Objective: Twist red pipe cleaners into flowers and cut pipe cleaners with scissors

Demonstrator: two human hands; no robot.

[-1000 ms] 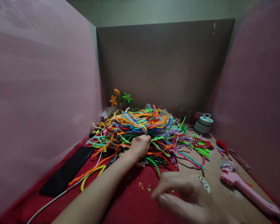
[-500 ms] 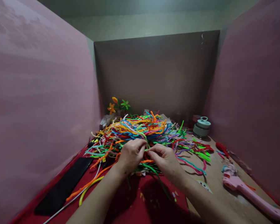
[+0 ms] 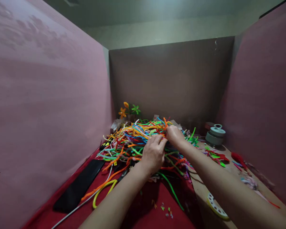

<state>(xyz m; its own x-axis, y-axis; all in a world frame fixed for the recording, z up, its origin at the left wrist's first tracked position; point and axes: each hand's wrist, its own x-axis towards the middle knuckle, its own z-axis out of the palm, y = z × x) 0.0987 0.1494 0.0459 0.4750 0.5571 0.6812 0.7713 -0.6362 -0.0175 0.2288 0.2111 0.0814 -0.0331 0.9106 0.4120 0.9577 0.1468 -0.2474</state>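
A large heap of colourful pipe cleaners (image 3: 138, 132) lies in front of me, tangled and pointing many ways. My left hand (image 3: 154, 154) rests on the right part of the heap, with fingers bent around some pipe cleaners near its top. Just beyond it, my right hand (image 3: 175, 135) is closed at the heap's upper right, beside an upright orange stem. Its fingertips are partly hidden among the stems, so I cannot tell exactly which strands it grips. One green pipe cleaner (image 3: 173, 187) hangs out over the red cloth (image 3: 143, 216) below my hands.
Yellow-handled scissors (image 3: 95, 198) lie left of my left forearm, near a black flat object (image 3: 78, 186). Pipe-cleaner flowers (image 3: 122, 113) stand behind the heap. To the right are a grey-green lidded container (image 3: 215, 135) and a yellow-rimmed white disc (image 3: 216, 206). Pink panels (image 3: 50, 105) flank the table.
Both hands have moved from the front of the heap up and to the right, the right one farther. The green strand between them is no longer held there. The view has shifted slightly.
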